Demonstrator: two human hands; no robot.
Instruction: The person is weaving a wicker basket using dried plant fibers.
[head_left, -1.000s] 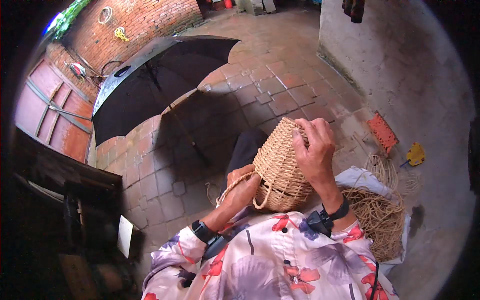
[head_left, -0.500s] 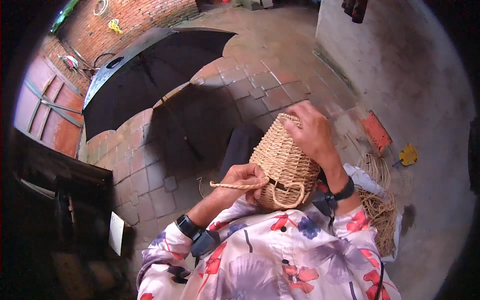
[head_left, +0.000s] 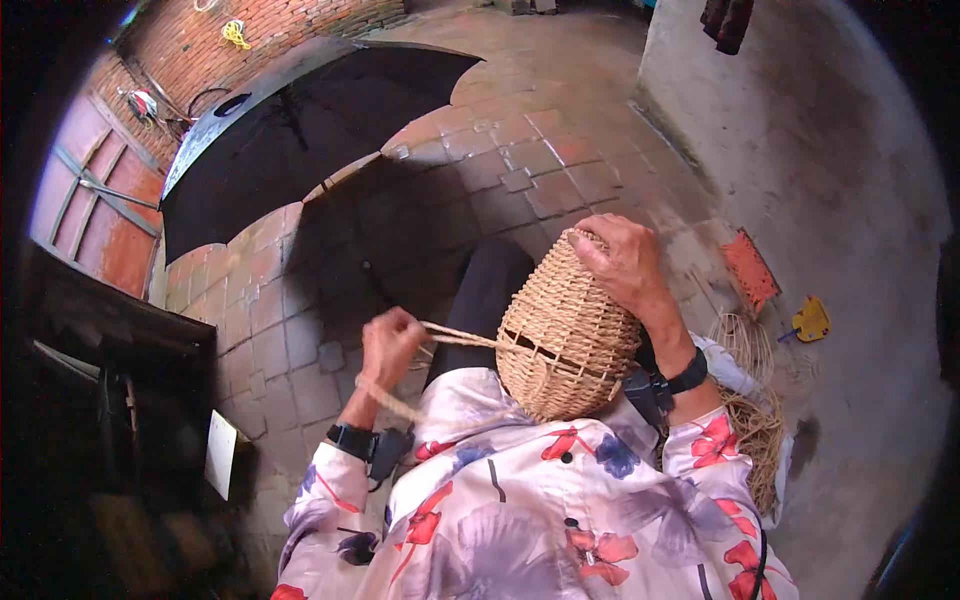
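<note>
A tan woven basket rests on my lap, its upper end tilted away from me, with a dark slit among the weave near its lower part. My right hand is closed on its top edge, thumb over the weave. To the left of the basket, my left hand grips a tan twisted cord that stretches taut to the basket's side; a slack length of it loops down over my wrist. My dark-trousered leg shows behind the basket.
A large open black umbrella stands on the paved floor ahead. On the right are a sack of loose cord, an orange perforated brick, a yellow object and a concrete wall. A red-brick wall and pinkish door are left.
My left hand has moved away from the basket leftward, drawing the cord out straight, and the cord's loop at the basket has shrunk. My right hand still holds the top edge.
</note>
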